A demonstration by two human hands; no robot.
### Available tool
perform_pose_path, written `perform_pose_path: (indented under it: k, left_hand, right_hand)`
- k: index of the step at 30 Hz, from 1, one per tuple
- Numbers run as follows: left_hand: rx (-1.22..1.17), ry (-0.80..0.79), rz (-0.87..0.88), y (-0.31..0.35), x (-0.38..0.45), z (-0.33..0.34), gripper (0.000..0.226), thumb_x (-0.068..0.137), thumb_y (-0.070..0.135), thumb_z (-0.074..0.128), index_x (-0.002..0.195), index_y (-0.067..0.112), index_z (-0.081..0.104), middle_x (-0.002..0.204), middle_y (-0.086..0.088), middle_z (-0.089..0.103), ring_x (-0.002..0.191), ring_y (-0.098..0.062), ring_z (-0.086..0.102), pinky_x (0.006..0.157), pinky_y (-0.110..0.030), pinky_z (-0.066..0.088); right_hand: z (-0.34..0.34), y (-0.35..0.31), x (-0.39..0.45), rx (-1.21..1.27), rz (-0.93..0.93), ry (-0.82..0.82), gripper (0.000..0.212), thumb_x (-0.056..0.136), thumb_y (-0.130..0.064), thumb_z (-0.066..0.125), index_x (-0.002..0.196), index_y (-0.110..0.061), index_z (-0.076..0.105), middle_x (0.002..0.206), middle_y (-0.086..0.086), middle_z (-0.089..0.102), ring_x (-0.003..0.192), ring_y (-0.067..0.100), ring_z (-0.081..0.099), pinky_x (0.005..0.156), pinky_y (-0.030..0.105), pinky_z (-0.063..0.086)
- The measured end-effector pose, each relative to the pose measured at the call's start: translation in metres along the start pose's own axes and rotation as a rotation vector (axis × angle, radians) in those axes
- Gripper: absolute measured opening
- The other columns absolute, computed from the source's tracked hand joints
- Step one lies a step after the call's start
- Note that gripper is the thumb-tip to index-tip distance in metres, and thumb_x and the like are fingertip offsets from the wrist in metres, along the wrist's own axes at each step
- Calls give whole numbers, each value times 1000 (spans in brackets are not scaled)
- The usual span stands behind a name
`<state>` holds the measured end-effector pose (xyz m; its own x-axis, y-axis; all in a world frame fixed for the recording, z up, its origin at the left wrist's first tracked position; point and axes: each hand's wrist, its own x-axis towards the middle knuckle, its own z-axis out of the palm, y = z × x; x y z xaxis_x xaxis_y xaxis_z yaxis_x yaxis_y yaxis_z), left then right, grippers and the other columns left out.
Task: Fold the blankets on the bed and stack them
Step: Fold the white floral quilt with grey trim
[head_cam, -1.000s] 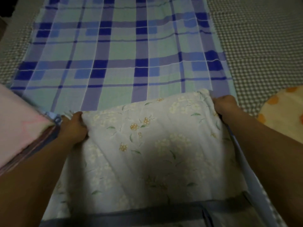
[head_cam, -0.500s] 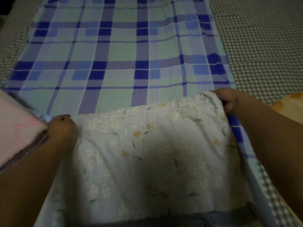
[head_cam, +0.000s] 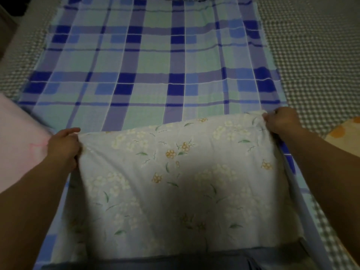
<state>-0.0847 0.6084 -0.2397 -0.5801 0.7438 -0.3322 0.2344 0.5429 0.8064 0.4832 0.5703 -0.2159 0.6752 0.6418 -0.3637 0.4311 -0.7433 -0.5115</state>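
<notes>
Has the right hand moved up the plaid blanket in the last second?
Yes. The right hand, gripping the floral fabric's corner, has moved forward along the plaid blanket, closer to its dark blue band, carrying the fold further up the bed.

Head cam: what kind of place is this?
Likely a bedroom. A plaid blanket lies flat on a checked bed cover, and both hands hold a floral blanket over it.

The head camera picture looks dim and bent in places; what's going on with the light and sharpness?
Head view: dim light; a dark shadow crosses the floral blanket toward the bottom; wide-angle lens bows the plaid blanket edges; the pink cloth at left is blurred.
</notes>
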Motion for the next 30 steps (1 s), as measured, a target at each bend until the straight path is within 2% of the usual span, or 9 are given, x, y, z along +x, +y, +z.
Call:
perform_pose_path:
  k: [3,6,11,13,17,21,25,28,30]
  left_hand:
    - [61,95,147,-4,-7,7,22,92,15,48,101,25,65,83,-12,59,63,-21,49,59,-25,40]
    - [77,107,105,-13,2,10,20,91,12,50,96,25,64,90,-16,60,64,-25,52,67,-30,45]
    - [137,-87,-2,-15,-4,11,32,85,20,60,113,9,69,109,-20,68,101,-36,64,92,-46,50]
    - [133,-78,-36,-17,-11,14,33,90,27,61,118,11,69,111,-14,68,102,-31,63,95,-43,49]
    - [387,65,268,-15,-16,1,35,91,28,52,120,11,63,114,-24,66,106,-43,61,99,-47,47]
    - [862,27,357,-6,-43,21,65,87,25,58,145,21,29,149,-30,28,136,-50,27,115,-63,22]
    - [883,-202,837,18,-139,75,56,100,39,45,152,32,26,161,-13,21,149,-36,16,119,-57,16]
    - [1044,-597,918,7,-169,119,65,100,61,26,157,40,2,167,-1,4,153,-27,2,123,-51,13]
    - [1302,-744,899,-12,-167,138,68,96,67,16,155,43,-9,167,-1,-8,153,-29,-6,122,-54,10]
  right_hand:
    - [-2,-5,2,-51,-93,138,27,101,-30,52,99,-4,60,92,12,57,83,25,52,76,33,43]
    - [-12,-14,11,67,-8,209,26,100,-23,50,110,-2,62,102,13,62,89,24,59,76,37,49]
    - [-6,-6,10,369,274,-203,46,92,-46,60,122,-12,62,114,13,69,102,31,66,93,46,53]
    - [-1,-7,2,438,227,-238,38,92,-35,67,121,-12,63,113,12,70,99,29,67,88,42,56]
    - [-10,-7,-6,722,12,-7,41,90,-18,71,128,-20,55,117,5,63,95,17,66,72,27,57]
    - [-20,15,-15,718,185,-354,44,94,-51,59,123,-18,66,115,6,73,99,23,72,84,39,57]
    - [-29,42,-20,430,249,-491,49,89,-51,65,120,-13,68,116,10,72,95,25,67,76,37,53]
    - [-30,48,-20,162,106,-169,47,90,-34,69,125,-5,61,116,12,68,95,27,64,78,34,50]
    - [-33,46,-25,-42,-114,155,26,92,-31,64,104,-7,65,99,11,69,81,24,61,66,29,43]
